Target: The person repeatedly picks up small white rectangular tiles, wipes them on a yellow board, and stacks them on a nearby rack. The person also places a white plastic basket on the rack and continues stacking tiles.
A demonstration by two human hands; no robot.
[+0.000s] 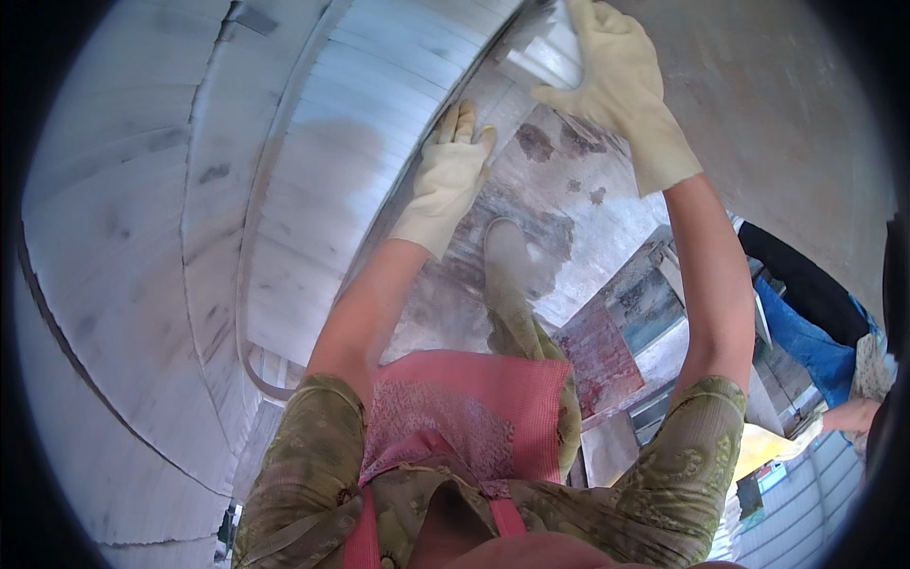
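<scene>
Both my hands wear cream rubber gloves. My left hand [450, 180] reaches up beside a long bank of stacked white pieces [365, 104], fingers stretched out and fingertips at its edge; nothing shows in its grasp. Farther up and to the right, my right hand [621, 81] curls round a cluster of white, ridged, block-like pieces [545, 52], its thumb below them and its fingers above. These pieces are somewhat blurred, and their exact kind cannot be made out. The right fingertips run to the picture's top edge.
A scuffed, stained board floor [578, 237] lies below, with my boot [507, 251] on it. A pink apron [464, 408] hangs from my front. Worn boards [602, 356] sit to the right. Another person's gloved hand [801, 436] and blue clothing [806, 332] show at the far right.
</scene>
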